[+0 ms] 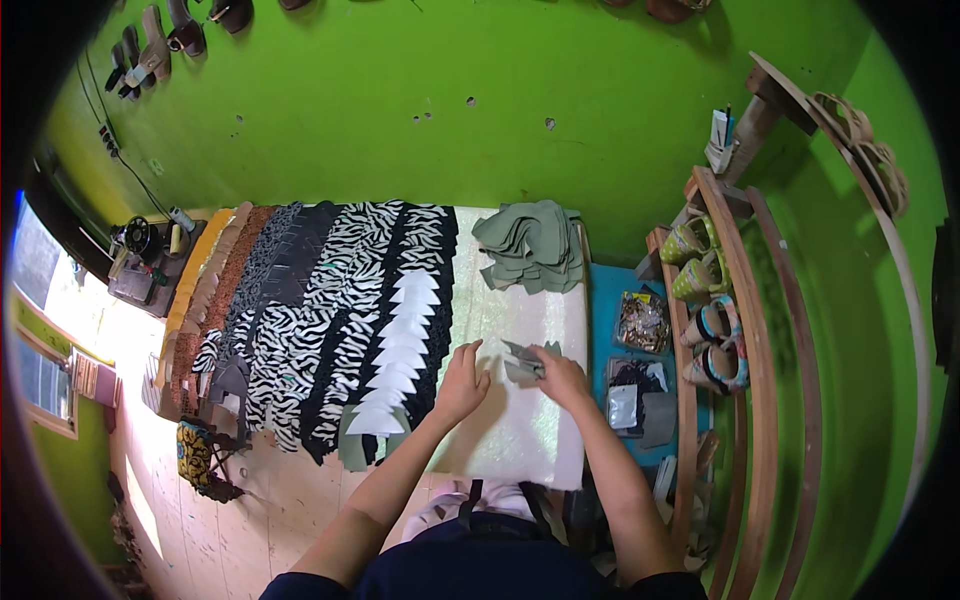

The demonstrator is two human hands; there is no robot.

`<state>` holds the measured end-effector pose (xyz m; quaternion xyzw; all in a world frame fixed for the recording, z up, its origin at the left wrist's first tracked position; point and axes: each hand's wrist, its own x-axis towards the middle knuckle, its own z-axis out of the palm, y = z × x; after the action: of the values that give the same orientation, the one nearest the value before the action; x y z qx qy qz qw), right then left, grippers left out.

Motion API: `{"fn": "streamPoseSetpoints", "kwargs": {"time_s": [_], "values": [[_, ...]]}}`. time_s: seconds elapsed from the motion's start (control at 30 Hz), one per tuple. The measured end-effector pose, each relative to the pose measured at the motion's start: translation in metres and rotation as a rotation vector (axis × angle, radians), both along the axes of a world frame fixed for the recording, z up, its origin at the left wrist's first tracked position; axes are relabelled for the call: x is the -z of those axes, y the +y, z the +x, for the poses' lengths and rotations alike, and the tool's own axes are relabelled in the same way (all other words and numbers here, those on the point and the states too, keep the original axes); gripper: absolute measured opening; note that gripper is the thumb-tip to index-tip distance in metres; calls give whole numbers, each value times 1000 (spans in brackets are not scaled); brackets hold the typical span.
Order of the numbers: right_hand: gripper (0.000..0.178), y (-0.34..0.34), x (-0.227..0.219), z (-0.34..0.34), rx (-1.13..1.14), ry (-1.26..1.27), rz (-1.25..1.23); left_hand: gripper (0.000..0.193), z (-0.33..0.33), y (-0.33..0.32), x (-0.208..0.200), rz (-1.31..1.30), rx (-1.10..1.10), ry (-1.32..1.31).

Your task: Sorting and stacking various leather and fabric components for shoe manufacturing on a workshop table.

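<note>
My right hand [562,378] is closed on a small bunch of grey-green cut material pieces [522,364], held over the right part of the pale table [490,440]. Just to the left, my left hand [463,385] is empty, its fingers stretched and its thumb apart. Beside it runs a column of overlapping white pointed pieces [404,345], lying on black and zebra-print pieces [340,300]. Under the near end of that column shows a grey-green piece [355,452]. Farther back lies a loose heap of larger grey-green pieces [530,245].
Rows of brown pieces [225,275] and yellow pieces [193,275] cover the table's left part. At the right, a blue surface [600,290] bears clear packets [642,322], next to a wooden rack [745,300] with sandals [712,320]. A patterned stool [200,460] stands front left.
</note>
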<state>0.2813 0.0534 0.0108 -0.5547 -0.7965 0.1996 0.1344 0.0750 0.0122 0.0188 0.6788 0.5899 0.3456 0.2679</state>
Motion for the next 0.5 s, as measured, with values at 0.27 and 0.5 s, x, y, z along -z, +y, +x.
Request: {"fn": "streamPoseSetpoints", "kwargs": {"time_s": [0.27,0.5], "values": [[56,-126,11,-47,250,-52,-52,50,-47,-86,12,68,9,30],[59,-176,25,-103,456,32,-13,50,-55,-128,17,-49,69,-53]]}}
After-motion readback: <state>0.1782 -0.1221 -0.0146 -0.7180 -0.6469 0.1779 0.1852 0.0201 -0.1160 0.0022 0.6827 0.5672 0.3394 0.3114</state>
